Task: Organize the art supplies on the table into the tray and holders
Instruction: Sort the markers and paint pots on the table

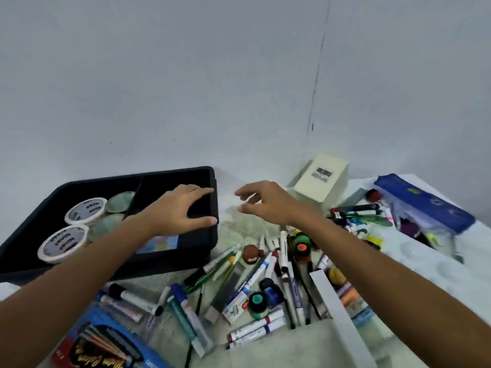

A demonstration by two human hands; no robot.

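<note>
- Nearest you, at the table's front edge, lies a flat pack of colours [106,341] in printed card and plastic. It looks light and bendy, so you should lift it by a long edge, not a corner.
- Just past it the heap of markers [255,277] spreads over the middle of the table [292,346]. They are light, stiff and smooth-barrelled, so they will likely roll; pinch each at mid-barrel, or gather several side by side.
- Among them stand small paint pots [257,301]. They are probably heavier for their size and could spill if a lid is loose, so take them by the sides and keep them upright.
- Your left hand [183,208] rests with spread, straight fingers over the right rim of the black tray [215,229] at the table's left side, grasping nothing.
- Your right hand [268,203] hovers beside it, fingers loosely curved and empty.
- Inside the tray lie the tape rolls [85,211], already stowed.
- Farthest, near the wall, a cream box [320,179] stands tilted; it looks rigid, so hold it across its faces.
</note>
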